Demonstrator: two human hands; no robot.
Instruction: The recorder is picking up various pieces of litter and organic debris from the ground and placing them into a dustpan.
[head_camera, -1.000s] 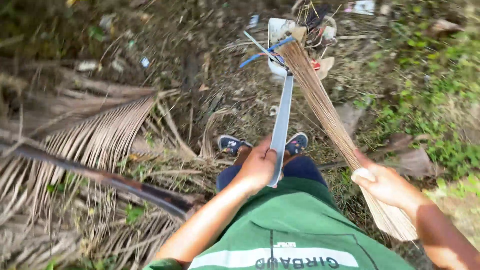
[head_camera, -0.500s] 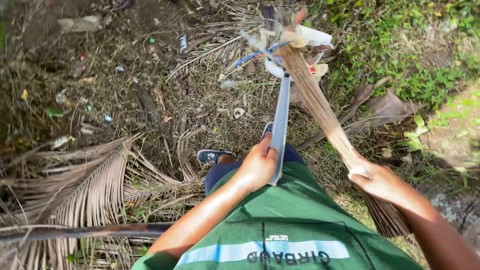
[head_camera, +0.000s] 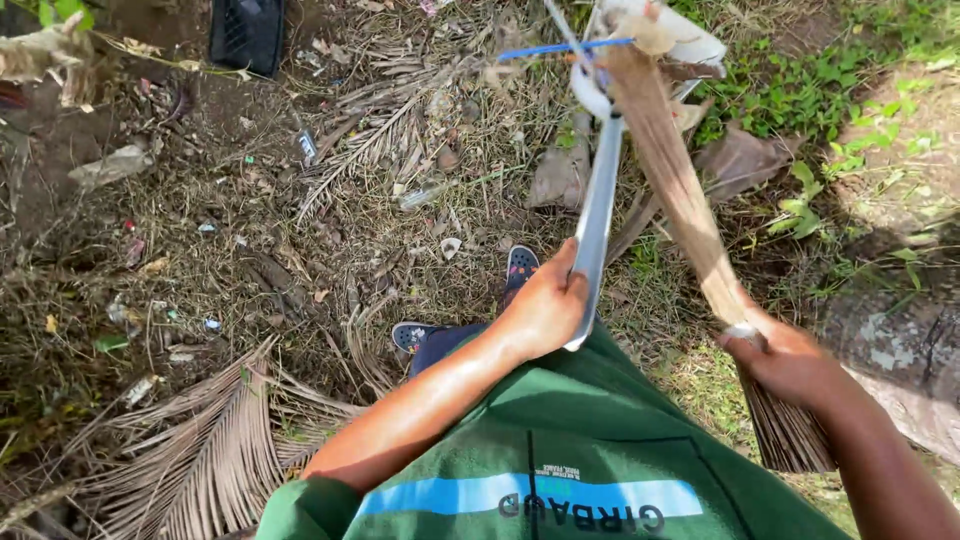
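My left hand (head_camera: 545, 305) grips the upper end of a long grey dustpan handle (head_camera: 599, 215). The handle runs away from me to a white pan (head_camera: 668, 35) full of litter near the top edge. My right hand (head_camera: 782, 358) is closed around a broom of thin brown sticks (head_camera: 675, 180). The broom's far end presses on the litter in the pan, and its thick end fans out past my wrist. Both tools are lifted off the ground and lie side by side, almost touching at the pan.
Dry palm fronds (head_camera: 215, 440) lie at the lower left. Twigs, scraps of litter and dead leaves (head_camera: 560, 175) cover the soil. A black crate (head_camera: 247, 32) stands at the top left. Green weeds (head_camera: 810, 95) grow at the right, beside a stone slab (head_camera: 900, 350).
I have walked on: the ground has slid down and left, and the big frond moved to the lower left. A black crate came into view. Both hands keep their grips.
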